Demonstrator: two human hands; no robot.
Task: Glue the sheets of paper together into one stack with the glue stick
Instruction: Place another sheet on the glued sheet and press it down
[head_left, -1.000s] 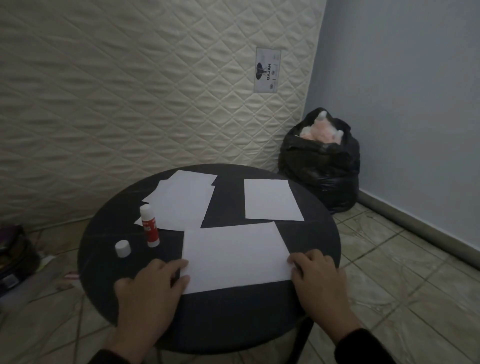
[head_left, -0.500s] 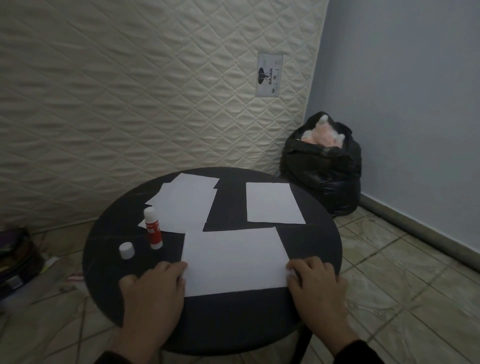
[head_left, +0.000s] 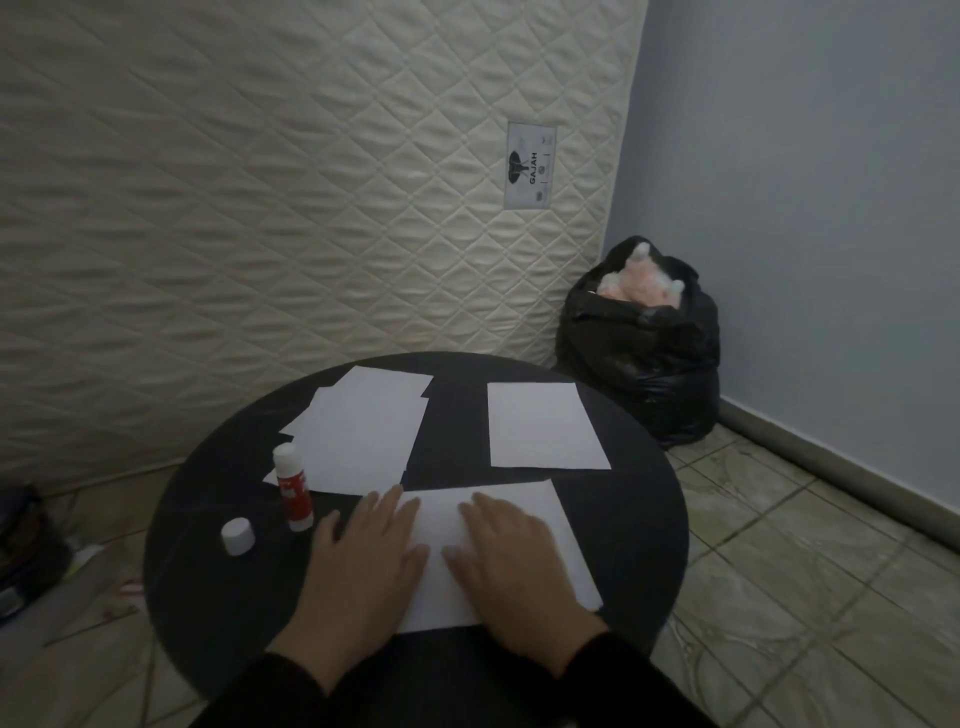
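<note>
A white sheet of paper (head_left: 561, 540) lies nearest me on the round black table (head_left: 644, 509). My left hand (head_left: 363, 566) and my right hand (head_left: 511, 561) both lie flat on it, fingers spread, side by side near its middle. An uncapped red-and-white glue stick (head_left: 292, 486) stands upright left of the sheet. Its white cap (head_left: 238, 536) sits on the table further left. A loose pile of overlapping white sheets (head_left: 363, 431) lies at the back left, and a single sheet (head_left: 543, 425) at the back right.
A quilted cream mattress (head_left: 260, 208) leans upright behind the table. A full black bin bag (head_left: 644, 343) stands in the corner on the right, against a blue-grey wall. The floor is tiled (head_left: 831, 571). Dark clutter (head_left: 26, 545) lies on the floor at the left.
Both hands have moved from the near corners of the sheet inward onto its middle, lying flat on it. The camera view has shifted a little.
</note>
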